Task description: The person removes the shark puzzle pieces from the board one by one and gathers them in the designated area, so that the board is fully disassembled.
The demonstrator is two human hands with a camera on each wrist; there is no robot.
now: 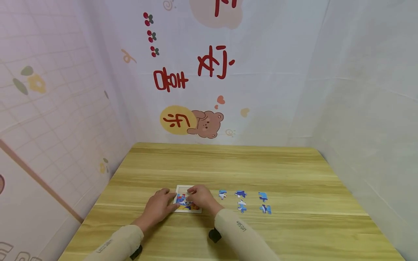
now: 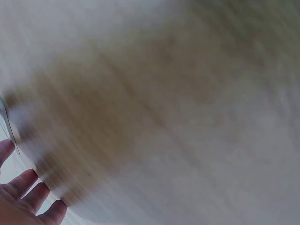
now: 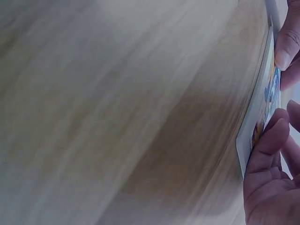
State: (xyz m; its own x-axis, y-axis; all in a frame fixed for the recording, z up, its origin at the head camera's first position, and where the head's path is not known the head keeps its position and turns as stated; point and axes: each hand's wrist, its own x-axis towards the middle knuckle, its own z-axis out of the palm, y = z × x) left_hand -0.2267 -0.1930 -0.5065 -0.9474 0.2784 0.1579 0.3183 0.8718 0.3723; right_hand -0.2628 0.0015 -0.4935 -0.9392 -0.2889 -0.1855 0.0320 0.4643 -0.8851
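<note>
One white-framed jigsaw tray (image 1: 185,211), partly filled, lies on the tabletop (image 1: 215,163), left hand (image 1: 158,206) spread at its nine-o'clock edge, right hand (image 1: 201,197) bent over its three-o'clock side (whether pinching anything, cannot tell), five loose jigsaw pieces (image 1: 242,206) at three o'clock, nearer the right hand.

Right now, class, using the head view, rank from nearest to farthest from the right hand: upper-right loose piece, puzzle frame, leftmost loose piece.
1. Puzzle frame: partly under the right hand.
2. Leftmost loose piece: right of the hand.
3. Upper-right loose piece: further right.
</note>
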